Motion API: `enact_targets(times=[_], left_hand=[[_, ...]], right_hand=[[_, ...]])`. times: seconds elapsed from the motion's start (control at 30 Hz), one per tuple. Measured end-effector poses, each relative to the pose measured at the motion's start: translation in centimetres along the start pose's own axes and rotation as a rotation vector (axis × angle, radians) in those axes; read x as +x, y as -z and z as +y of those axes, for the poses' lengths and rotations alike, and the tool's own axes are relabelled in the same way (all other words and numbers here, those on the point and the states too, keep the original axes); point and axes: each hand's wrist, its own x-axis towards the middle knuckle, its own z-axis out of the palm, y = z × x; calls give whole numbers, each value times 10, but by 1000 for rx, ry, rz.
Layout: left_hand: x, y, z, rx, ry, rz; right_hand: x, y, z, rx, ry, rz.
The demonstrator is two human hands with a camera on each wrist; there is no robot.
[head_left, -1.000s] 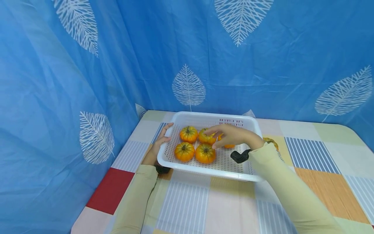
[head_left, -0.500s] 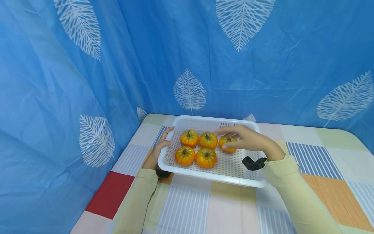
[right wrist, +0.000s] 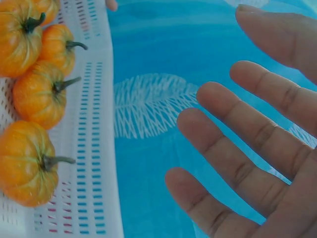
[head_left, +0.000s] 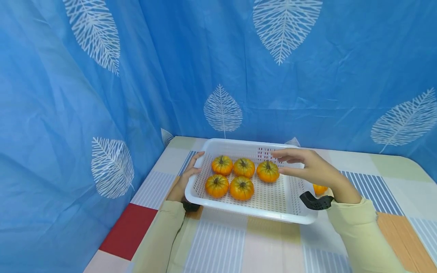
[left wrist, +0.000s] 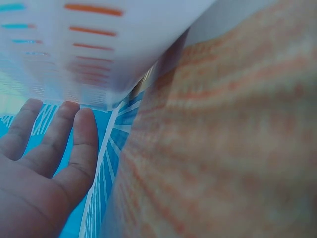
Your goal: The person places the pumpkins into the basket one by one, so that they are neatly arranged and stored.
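Observation:
A white perforated plastic basket (head_left: 239, 211) holds several small orange pumpkins (head_left: 242, 188) with dark green stems. My left hand (head_left: 186, 178) touches the basket's left side, thumb and forefinger at the rim. In the left wrist view, the left hand's fingers (left wrist: 83, 148) stretch up against the basket's outer wall. Over the basket's right end, my right hand (head_left: 317, 170) hovers with fingers spread and nothing in it. Nearest to its fingertips is the rightmost pumpkin (head_left: 268, 171), apart from them. One more pumpkin (head_left: 319, 189) lies outside the basket, partly hidden by the right wrist.
A patchwork-checked cloth (head_left: 218, 242) covers the table under the basket. Blue curtains with white leaf prints (head_left: 222, 108) hang behind and to the left. Black wrist bands (head_left: 315, 201) sit below both hands.
My right hand has drawn back to the right, away from the pumpkins, uncovering the rightmost one in the basket. The left hand stays at the rim. The head view has tilted up slightly.

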Motion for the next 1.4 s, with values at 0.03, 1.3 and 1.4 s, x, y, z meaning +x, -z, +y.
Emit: enact_targets(times=[0.03, 1.3, 1.4], left_hand=[[-1, 0, 0, 6, 6, 7], [-4, 0, -2, 32, -21, -32], [-2, 1, -2, 21, -37, -48]], right_hand=[[-3, 1, 1, -2, 0, 13], [-82, -4, 76, 168, -235, 458], [-85, -7, 86, 189, -242, 479]])
